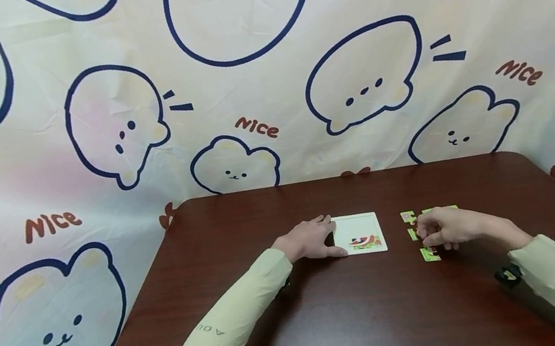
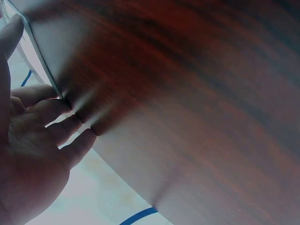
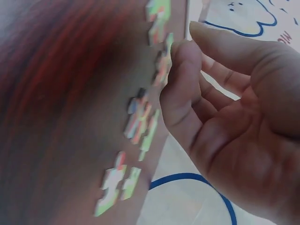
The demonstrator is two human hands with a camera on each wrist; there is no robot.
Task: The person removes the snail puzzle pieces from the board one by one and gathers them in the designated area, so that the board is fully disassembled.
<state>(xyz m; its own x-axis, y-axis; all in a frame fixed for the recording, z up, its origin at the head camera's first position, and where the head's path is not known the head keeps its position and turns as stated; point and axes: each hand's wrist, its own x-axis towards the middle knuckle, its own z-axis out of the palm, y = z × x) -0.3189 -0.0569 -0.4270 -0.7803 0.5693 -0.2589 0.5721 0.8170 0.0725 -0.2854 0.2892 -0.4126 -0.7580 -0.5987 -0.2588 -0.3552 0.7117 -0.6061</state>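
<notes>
A white square puzzle tray [image 1: 355, 227] lies on the table, a colourful puzzle piece [image 1: 366, 242] in its near part. My left hand [image 1: 311, 239] rests at the tray's left side, thumb by the near corner and fingers toward the far one. In the left wrist view, the fingers [image 2: 56, 110] are fairly straight along the tray's edge. To the right, my right hand [image 1: 449, 227] is over several loose puzzle pieces [image 1: 431, 254]. Its thumb and index finger are bent toward each other, and the right wrist view shows nothing between them. The hand hides some pieces [image 3: 139, 117].
The dark brown table [image 1: 303, 328] extends around the tray and pieces. Behind it hangs a pale cloth [image 1: 285, 86] printed with cartoon bears. A dark wrist device [image 1: 508, 276] sits at the right sleeve cuff.
</notes>
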